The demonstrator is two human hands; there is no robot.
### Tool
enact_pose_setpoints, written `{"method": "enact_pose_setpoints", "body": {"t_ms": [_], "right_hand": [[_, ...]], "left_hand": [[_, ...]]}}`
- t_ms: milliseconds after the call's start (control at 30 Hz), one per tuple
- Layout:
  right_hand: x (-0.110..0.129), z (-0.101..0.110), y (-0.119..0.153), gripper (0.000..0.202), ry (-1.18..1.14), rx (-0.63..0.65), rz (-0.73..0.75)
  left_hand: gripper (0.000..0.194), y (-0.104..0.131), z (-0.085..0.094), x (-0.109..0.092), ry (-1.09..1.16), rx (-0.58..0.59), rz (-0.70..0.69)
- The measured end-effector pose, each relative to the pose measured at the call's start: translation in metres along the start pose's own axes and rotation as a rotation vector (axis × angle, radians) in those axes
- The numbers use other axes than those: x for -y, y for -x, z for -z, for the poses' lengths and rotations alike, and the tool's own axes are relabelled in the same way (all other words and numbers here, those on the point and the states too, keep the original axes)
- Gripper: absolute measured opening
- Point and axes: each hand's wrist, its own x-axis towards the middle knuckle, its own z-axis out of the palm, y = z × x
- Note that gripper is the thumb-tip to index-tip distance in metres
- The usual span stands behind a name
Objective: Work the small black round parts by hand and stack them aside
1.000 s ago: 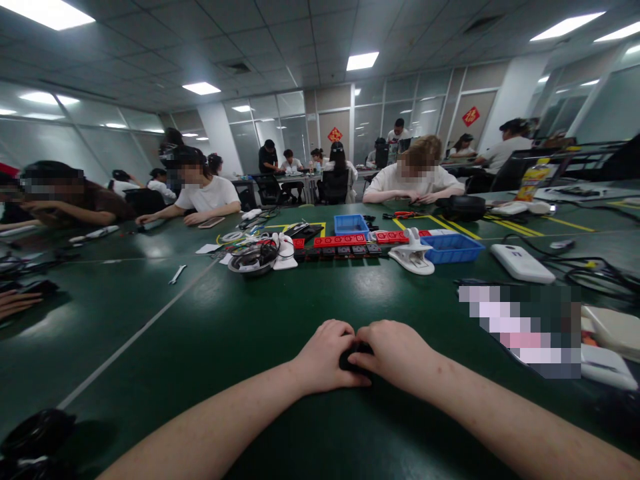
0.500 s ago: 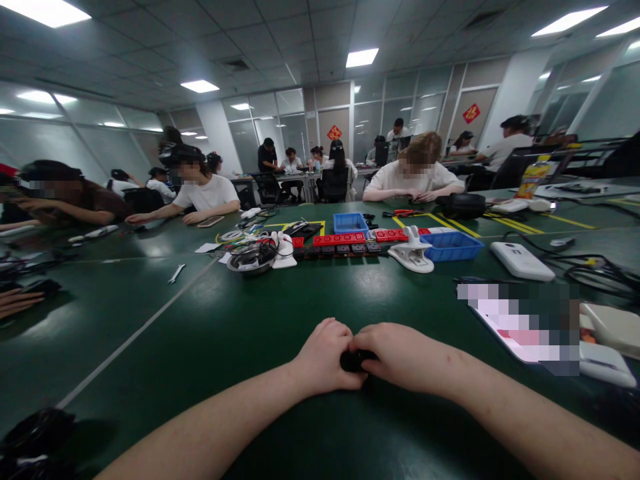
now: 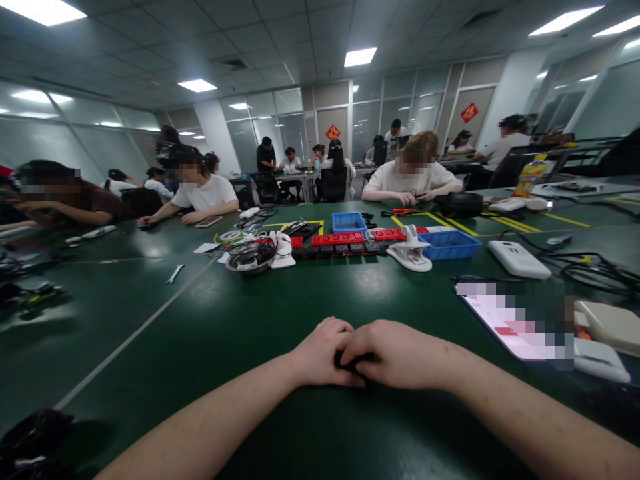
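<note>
My left hand [image 3: 321, 352] and my right hand [image 3: 389, 355] meet just above the green table, close to me. Between them sits a small black object [image 3: 346, 361], mostly covered by my fingers, so its kind cannot be made out. The left fingers wrap round its far and left side, with the thumb stretched along the near side. From the right, my other thumb and fingers pinch it. Both hands are closed.
Beyond my hands stand red-and-black power strips [image 3: 340, 239], a white clip [image 3: 411, 250], a blue bin [image 3: 450, 245] and a metal bowl [image 3: 245, 268]. A wrench [image 3: 175, 274] lies left, a phone [image 3: 493, 328] right. Several people sit around.
My right fingers have come further over the black object, so less of it shows. At the left edge, another person's hand has gone from view.
</note>
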Motion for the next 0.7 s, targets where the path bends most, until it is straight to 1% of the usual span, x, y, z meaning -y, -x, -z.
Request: {"method": "enact_pose_setpoints", "body": {"t_ms": [67, 100, 167, 267, 333, 400, 467, 600, 700], "right_hand": [[0.002, 0.008, 0.004, 0.026, 0.007, -0.077, -0.012], [0.003, 0.011, 0.005, 0.025, 0.027, -0.114, -0.052], [0.003, 0.015, 0.008, 0.025, 0.089, -0.155, -0.179], [0.002, 0.014, 0.009, 0.033, 0.176, -0.13, -0.34], [0.002, 0.009, 0.005, 0.032, 0.214, -0.094, -0.387], [0.005, 0.003, 0.001, 0.026, 0.243, -0.071, -0.409], [0.009, -0.002, -0.004, 0.021, 0.26, -0.058, -0.423], [0.012, -0.006, -0.007, 0.018, 0.264, -0.045, -0.44], [0.011, -0.006, -0.007, 0.018, 0.258, -0.038, -0.434]], "left_hand": [[0.062, 0.0, -0.001, -0.001, -0.01, -0.01, 0.019], [0.066, 0.001, -0.002, -0.002, -0.013, -0.018, 0.03], [0.07, 0.001, -0.003, -0.005, -0.025, -0.044, 0.061], [0.069, 0.002, -0.004, -0.01, -0.047, -0.079, 0.107], [0.07, 0.002, -0.004, -0.013, -0.057, -0.084, 0.119], [0.072, 0.003, -0.004, -0.015, -0.062, -0.072, 0.118], [0.069, 0.003, -0.005, -0.016, -0.066, -0.055, 0.111], [0.051, 0.003, -0.007, -0.015, -0.084, -0.057, 0.118], [0.048, 0.002, -0.008, -0.013, -0.075, -0.064, 0.108]]}}
